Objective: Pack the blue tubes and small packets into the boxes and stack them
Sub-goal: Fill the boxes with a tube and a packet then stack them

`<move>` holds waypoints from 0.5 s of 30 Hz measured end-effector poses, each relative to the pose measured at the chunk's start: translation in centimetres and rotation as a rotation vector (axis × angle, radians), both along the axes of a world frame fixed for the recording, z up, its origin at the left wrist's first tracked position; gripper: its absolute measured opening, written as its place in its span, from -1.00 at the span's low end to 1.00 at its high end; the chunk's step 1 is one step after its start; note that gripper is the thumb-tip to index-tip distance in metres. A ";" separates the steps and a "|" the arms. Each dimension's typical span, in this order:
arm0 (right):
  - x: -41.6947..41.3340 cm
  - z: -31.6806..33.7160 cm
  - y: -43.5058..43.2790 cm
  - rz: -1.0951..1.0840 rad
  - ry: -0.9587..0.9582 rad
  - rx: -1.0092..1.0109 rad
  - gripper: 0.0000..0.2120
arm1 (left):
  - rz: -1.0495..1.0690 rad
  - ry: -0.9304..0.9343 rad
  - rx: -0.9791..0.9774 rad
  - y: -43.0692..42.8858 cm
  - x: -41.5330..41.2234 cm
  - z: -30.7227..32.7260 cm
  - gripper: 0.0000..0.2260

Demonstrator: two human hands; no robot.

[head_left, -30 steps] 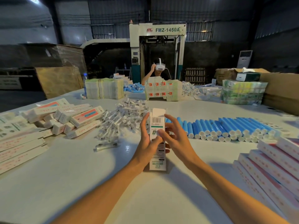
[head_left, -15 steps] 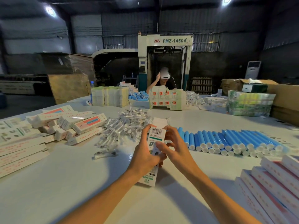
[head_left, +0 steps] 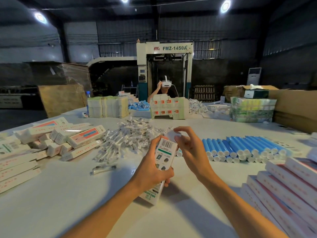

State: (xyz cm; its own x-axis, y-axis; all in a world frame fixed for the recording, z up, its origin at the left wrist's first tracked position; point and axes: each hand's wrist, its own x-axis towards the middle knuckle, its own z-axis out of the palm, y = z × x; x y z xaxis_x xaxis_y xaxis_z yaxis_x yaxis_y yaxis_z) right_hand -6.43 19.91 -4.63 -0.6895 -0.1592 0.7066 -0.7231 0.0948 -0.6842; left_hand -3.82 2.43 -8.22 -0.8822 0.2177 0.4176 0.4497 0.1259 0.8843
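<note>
My left hand (head_left: 151, 170) grips a long white box (head_left: 165, 152) with a barcode round its middle, tilted above the white table (head_left: 68, 194). My right hand (head_left: 190, 148) is at the box's upper end, index finger and thumb curled round the blurred white end flap. A row of blue tubes (head_left: 243, 148) with white caps lies to the right, beyond my right hand. A heap of small clear packets (head_left: 130, 140) lies just behind the box. One loose packet (head_left: 103, 169) lies to the left of my left hand.
Packed boxes (head_left: 68, 136) are piled at the left, with flat unfolded boxes (head_left: 15, 169) in front of them. A stack of flat boxes (head_left: 283, 186) fills the near right. A person (head_left: 165, 86) with a headset sits across the table behind more cartons.
The box has gone from standing upright on the table to tilted and lifted in my left hand. My right hand has moved up to its end flap. The view has tilted upward.
</note>
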 end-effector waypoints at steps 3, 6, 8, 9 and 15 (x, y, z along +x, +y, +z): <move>-0.1 -0.1 0.2 -0.064 0.060 0.039 -0.85 | 0.025 0.004 -0.017 0.2 0.0 0.2 -0.09; -0.3 -0.1 0.5 -0.072 0.086 0.097 -0.87 | 0.034 -0.001 -0.030 0.2 -0.1 0.1 -0.07; -0.3 0.0 0.5 -0.102 0.101 0.129 -0.83 | 0.020 -0.001 -0.021 0.2 -0.1 0.0 -0.06; -0.2 0.1 0.5 -0.092 0.088 0.125 -0.81 | 0.014 -0.003 -0.018 0.1 0.0 0.0 -0.07; -0.1 0.8 0.6 0.176 -0.229 -0.093 -0.82 | 0.005 -0.018 -0.002 0.0 0.3 0.2 -0.12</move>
State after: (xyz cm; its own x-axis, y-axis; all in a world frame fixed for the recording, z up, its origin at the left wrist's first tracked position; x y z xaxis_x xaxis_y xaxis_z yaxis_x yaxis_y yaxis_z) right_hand -6.58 20.49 -3.79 -0.8002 -0.2326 0.5528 -0.5485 -0.0891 -0.8314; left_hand -3.48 2.44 -8.05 -0.8906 0.2141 0.4013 0.4332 0.1301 0.8919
